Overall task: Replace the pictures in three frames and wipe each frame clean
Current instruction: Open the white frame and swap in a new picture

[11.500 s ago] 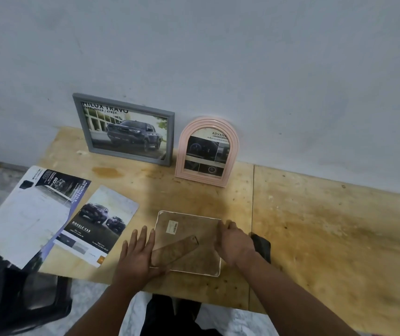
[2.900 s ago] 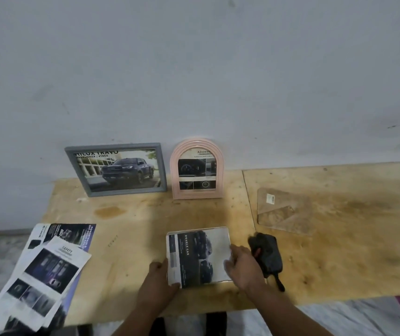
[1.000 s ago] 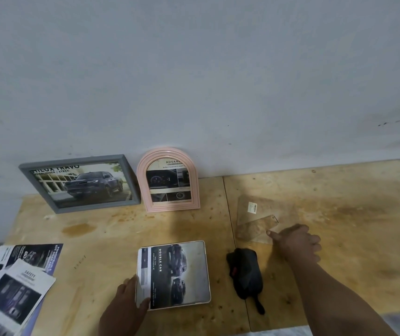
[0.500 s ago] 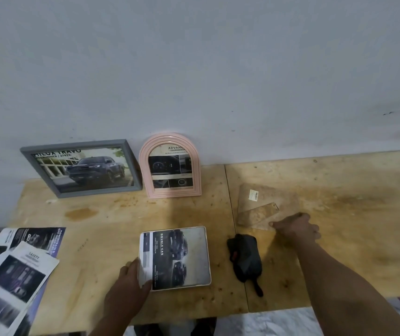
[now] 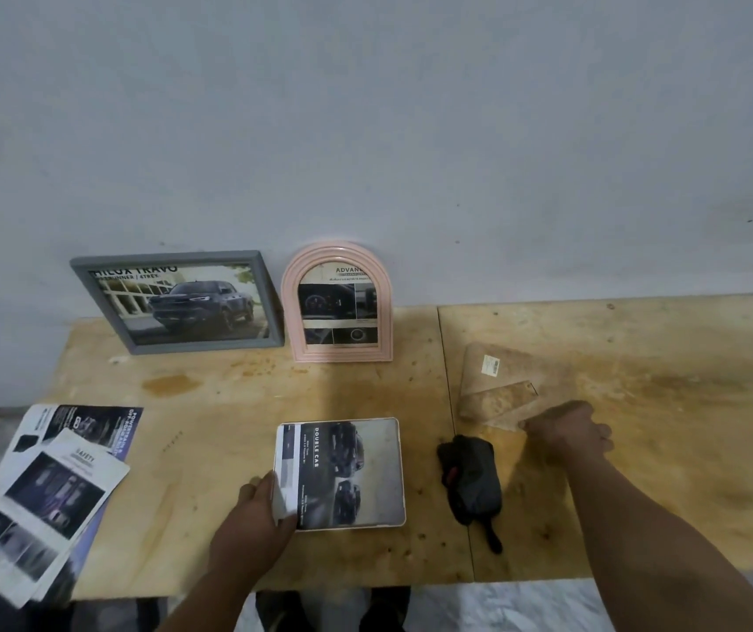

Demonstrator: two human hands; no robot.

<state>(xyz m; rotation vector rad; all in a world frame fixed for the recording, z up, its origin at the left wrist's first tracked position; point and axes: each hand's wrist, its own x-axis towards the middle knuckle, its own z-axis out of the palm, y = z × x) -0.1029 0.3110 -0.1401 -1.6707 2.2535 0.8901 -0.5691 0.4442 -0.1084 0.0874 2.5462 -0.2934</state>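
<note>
Left hand (image 5: 254,517) grips the near-left corner of the white frame (image 5: 342,472) lying flat at the tabletop's (image 5: 229,403) front, car picture face up; right hand (image 5: 566,431), fingers curled, touches the near edge of the clear backing panel (image 5: 497,385) well to the right, grip unclear. Black cloth (image 5: 472,481) lies between frame and panel. Grey frame (image 5: 174,303) and pink arched frame (image 5: 338,303) lean on the wall; loose brochures (image 5: 46,485) overhang the left edge.

Left hand (image 5: 258,517) low, fingers curled — right hand (image 5: 566,428) extended forward, knuckles bent.
</note>
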